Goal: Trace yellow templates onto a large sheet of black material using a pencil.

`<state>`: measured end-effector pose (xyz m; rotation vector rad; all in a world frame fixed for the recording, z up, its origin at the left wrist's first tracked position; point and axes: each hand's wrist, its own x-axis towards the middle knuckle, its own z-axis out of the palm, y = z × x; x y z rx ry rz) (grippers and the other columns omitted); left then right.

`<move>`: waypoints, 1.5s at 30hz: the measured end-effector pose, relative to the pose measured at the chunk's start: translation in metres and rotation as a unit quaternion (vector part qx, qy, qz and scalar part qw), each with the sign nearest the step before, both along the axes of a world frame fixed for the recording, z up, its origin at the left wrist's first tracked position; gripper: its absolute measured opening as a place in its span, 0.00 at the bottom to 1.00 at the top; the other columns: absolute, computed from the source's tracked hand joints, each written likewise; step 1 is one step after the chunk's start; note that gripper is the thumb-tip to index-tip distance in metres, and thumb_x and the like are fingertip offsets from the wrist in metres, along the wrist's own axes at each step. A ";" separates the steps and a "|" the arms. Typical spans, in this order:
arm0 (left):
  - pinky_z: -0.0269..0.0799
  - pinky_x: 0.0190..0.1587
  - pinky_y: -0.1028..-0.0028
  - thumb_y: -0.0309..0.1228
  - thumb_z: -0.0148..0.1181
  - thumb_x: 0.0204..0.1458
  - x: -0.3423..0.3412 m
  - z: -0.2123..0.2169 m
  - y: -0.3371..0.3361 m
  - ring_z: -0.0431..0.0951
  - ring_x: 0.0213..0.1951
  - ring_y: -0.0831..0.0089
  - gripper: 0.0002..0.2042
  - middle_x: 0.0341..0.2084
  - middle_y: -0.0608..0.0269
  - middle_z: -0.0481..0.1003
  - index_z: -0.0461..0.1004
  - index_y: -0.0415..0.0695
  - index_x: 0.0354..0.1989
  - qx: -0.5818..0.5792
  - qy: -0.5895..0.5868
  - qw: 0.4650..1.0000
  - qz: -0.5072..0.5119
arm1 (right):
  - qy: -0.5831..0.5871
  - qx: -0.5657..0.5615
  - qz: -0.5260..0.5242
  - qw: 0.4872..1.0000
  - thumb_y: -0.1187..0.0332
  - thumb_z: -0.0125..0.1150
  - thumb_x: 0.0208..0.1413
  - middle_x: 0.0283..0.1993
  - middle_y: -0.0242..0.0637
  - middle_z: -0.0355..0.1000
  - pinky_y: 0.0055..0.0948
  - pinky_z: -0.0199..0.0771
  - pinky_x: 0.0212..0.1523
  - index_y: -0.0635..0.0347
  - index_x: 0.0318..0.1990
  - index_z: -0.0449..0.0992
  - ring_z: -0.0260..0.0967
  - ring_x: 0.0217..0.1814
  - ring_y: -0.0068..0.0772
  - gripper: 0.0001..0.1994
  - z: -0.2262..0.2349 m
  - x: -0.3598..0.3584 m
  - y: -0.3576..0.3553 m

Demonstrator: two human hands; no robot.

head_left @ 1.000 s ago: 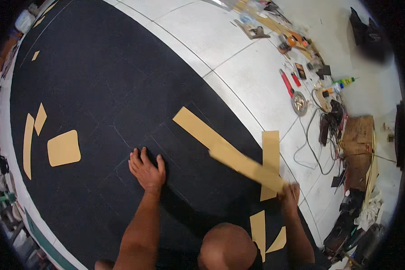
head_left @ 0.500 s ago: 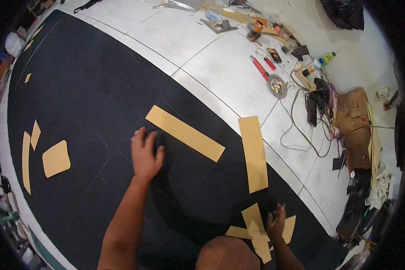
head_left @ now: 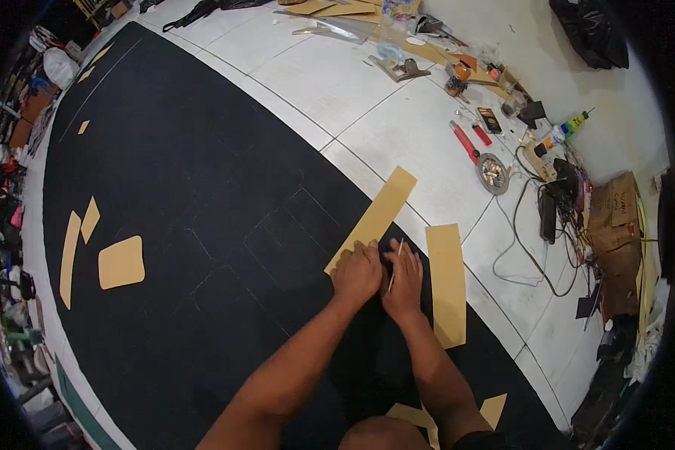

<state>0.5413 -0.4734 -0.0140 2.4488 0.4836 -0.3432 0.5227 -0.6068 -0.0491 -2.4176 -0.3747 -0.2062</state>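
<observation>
Black sheet material (head_left: 165,337) lies spread on the floor, with thin pale outlines drawn on it. My left hand (head_left: 358,276) is closed on the near end of a long tan card strip (head_left: 379,210), which lies slanted with its far end over the sheet's edge. Close beside it, my right hand (head_left: 403,281) has a thin pale pencil-like stick (head_left: 396,262) between its fingers. Right of that hand lies a wider tan card piece (head_left: 447,289). Further card pieces (head_left: 493,411) show near my right forearm, partly hidden by it and by my knee.
At the left lie a rounded square card piece (head_left: 121,262) and a narrow curved one (head_left: 70,259). On the white tiles (head_left: 300,67) are a red cutter knife (head_left: 464,141), a round dish (head_left: 493,172) of small stubs, cables (head_left: 529,262) and a cardboard box (head_left: 621,240).
My left hand has moved right and taken hold of the long strip, which is now turned and further right. My right hand has come up beside it. The whole view has shifted.
</observation>
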 end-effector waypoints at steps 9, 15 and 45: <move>0.68 0.51 0.51 0.44 0.53 0.63 -0.011 0.007 0.033 0.75 0.48 0.47 0.20 0.42 0.46 0.75 0.79 0.40 0.49 0.001 -0.052 0.997 -0.060 | 0.049 -0.124 0.238 0.962 0.63 0.59 0.64 0.68 0.37 0.68 0.67 0.34 0.76 0.52 0.50 0.73 0.48 0.79 0.58 0.10 0.007 0.076 -0.016; 0.49 0.74 0.53 0.53 0.62 0.58 0.019 -0.009 0.089 0.52 0.74 0.47 0.36 0.73 0.45 0.52 0.61 0.47 0.71 0.165 -0.125 0.971 -0.123 | 0.065 -0.120 0.296 0.945 0.67 0.59 0.64 0.69 0.35 0.68 0.61 0.42 0.76 0.53 0.47 0.73 0.51 0.78 0.54 0.07 0.010 0.095 -0.024; 0.47 0.73 0.43 0.64 0.68 0.47 0.052 0.002 0.082 0.48 0.76 0.48 0.54 0.75 0.45 0.48 0.52 0.37 0.73 0.139 -0.005 0.985 -0.104 | -0.017 -0.036 0.028 0.999 0.69 0.64 0.61 0.58 0.34 0.79 0.52 0.53 0.73 0.53 0.47 0.80 0.64 0.71 0.50 0.08 -0.012 0.037 -0.025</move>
